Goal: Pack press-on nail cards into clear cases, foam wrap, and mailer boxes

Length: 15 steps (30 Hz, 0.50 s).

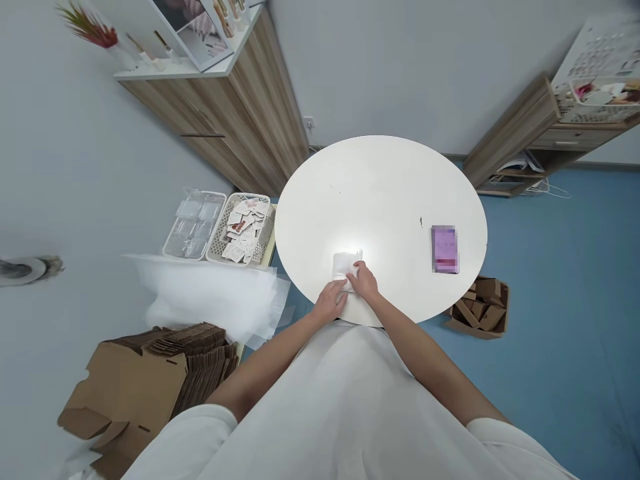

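Seven o'clock on the white table (390,180): the right hand (365,281) holds the white wrap (343,263); the left hand (330,301) touches its near edge, finger grip unclear.

Bench (380,180): white oval top, centre of frame. On it: folded white packet (344,262) toward lower edge; purple item (445,249) (pixelated, not identifiable) at right; small dark mark (421,221) near its upper left.

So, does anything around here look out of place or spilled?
No obvious spill. A small dark speck sits on the otherwise white round table, left of the purple item; it looks stray, but it's too small to identify. The white sheets left of the table are unevenly fanned.
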Each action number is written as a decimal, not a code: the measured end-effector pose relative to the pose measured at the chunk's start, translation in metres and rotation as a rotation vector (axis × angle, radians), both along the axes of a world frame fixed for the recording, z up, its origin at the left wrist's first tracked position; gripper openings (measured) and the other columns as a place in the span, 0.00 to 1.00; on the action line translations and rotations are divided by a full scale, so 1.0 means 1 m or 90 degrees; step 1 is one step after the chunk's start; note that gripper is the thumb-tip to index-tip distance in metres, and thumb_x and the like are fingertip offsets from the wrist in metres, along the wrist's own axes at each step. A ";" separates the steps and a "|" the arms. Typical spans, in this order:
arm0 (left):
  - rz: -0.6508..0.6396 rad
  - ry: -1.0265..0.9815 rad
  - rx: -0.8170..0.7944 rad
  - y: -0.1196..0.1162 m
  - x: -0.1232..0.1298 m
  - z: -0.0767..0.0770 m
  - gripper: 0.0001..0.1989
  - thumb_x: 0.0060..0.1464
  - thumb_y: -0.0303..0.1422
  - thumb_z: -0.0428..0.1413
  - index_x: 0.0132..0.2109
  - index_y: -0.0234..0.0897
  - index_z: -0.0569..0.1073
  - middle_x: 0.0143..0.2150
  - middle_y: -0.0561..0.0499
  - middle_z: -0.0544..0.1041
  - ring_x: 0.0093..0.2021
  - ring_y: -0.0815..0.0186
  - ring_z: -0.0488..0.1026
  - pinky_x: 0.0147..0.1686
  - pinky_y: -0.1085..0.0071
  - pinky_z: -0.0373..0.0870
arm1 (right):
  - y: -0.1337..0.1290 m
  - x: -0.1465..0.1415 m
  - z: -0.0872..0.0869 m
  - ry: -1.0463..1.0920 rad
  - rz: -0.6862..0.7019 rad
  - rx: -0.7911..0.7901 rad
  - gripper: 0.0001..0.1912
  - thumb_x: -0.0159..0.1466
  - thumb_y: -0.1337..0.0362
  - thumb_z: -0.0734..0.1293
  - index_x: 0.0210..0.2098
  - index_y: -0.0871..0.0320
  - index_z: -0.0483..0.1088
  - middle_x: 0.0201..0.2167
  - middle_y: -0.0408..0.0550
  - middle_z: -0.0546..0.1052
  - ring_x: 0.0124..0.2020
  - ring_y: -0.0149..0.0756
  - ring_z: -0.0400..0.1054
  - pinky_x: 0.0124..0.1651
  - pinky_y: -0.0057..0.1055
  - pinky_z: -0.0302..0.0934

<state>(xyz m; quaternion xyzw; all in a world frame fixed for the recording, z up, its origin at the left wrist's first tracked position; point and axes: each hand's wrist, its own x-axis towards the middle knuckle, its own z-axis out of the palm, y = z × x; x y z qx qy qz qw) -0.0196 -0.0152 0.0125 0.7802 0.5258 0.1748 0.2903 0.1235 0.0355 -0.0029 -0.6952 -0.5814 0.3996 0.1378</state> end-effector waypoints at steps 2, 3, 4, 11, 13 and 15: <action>0.058 0.019 0.033 0.008 -0.004 -0.004 0.19 0.57 0.33 0.42 0.55 0.37 0.59 0.54 0.43 0.63 0.55 0.60 0.59 0.53 0.58 0.59 | -0.001 0.001 -0.003 0.003 0.006 0.013 0.19 0.57 0.55 0.59 0.46 0.55 0.55 0.35 0.46 0.70 0.34 0.37 0.66 0.33 0.32 0.58; 0.056 0.034 0.044 0.012 -0.004 -0.006 0.19 0.56 0.33 0.43 0.55 0.37 0.60 0.56 0.43 0.61 0.57 0.59 0.56 0.54 0.58 0.57 | -0.002 0.001 -0.004 0.003 0.005 0.020 0.20 0.57 0.55 0.58 0.47 0.55 0.55 0.35 0.46 0.70 0.34 0.37 0.66 0.33 0.32 0.58; 0.042 0.049 0.050 0.016 -0.003 -0.009 0.20 0.56 0.33 0.43 0.55 0.36 0.59 0.58 0.43 0.59 0.59 0.58 0.54 0.55 0.57 0.56 | -0.004 0.002 -0.005 0.005 0.006 0.029 0.20 0.58 0.55 0.58 0.47 0.55 0.54 0.36 0.47 0.70 0.34 0.37 0.66 0.33 0.33 0.59; -0.015 0.130 0.022 0.020 0.007 -0.013 0.24 0.55 0.33 0.44 0.59 0.37 0.55 0.63 0.44 0.51 0.64 0.56 0.43 0.56 0.55 0.52 | -0.029 0.028 -0.009 -0.004 0.268 0.253 0.25 0.58 0.57 0.60 0.53 0.59 0.53 0.54 0.58 0.58 0.53 0.45 0.56 0.49 0.42 0.57; -0.042 0.139 0.009 0.019 0.004 -0.009 0.29 0.52 0.35 0.47 0.60 0.37 0.52 0.64 0.43 0.49 0.64 0.54 0.41 0.56 0.52 0.49 | -0.029 0.033 -0.009 -0.050 0.376 0.294 0.31 0.56 0.59 0.64 0.56 0.58 0.50 0.57 0.59 0.54 0.54 0.48 0.54 0.51 0.44 0.55; -0.077 0.131 0.002 0.021 0.001 -0.007 0.35 0.47 0.36 0.52 0.61 0.36 0.50 0.64 0.42 0.48 0.64 0.52 0.39 0.57 0.51 0.47 | -0.024 0.033 -0.007 -0.106 0.440 0.297 0.34 0.54 0.62 0.65 0.56 0.59 0.49 0.56 0.60 0.56 0.51 0.48 0.57 0.50 0.43 0.56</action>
